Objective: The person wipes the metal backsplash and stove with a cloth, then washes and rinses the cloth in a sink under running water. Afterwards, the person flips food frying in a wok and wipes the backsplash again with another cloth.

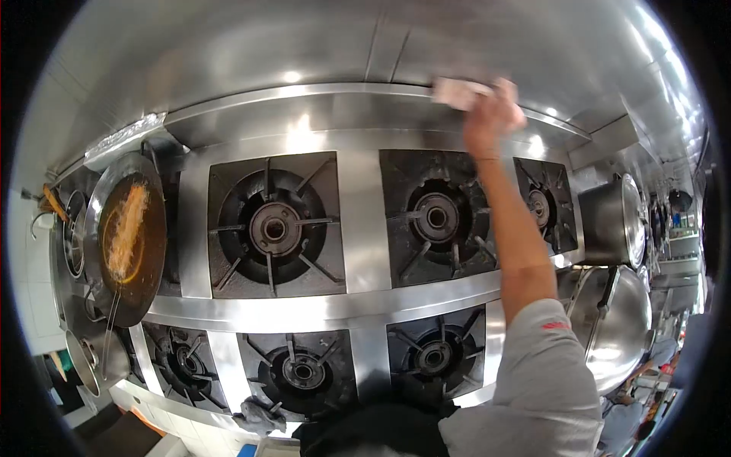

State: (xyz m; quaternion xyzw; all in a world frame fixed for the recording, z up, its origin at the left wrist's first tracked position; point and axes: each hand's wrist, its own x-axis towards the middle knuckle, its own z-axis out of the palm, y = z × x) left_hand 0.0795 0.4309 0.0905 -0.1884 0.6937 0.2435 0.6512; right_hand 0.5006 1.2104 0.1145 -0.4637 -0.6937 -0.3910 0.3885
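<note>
My right hand [491, 118] reaches up to the steel ledge [320, 93] behind the stove, its fingers closed on a pale pinkish cloth [458, 94]. Motion blurs the hand and the cloth a little. The cloth lies against the ledge and the steel back wall [472, 42]. Below the outstretched arm are the back burners, one [436, 218] to its left and a smaller one [539, 207] to its right. My left hand does not show.
At the left, a large pan [150, 282] holds oil and a long frying item [128, 232]. Pots [609, 221] and a big steel bowl [620, 324] stand at the right. A dark cloth [259, 417] lies on the front edge. Other people are at far right.
</note>
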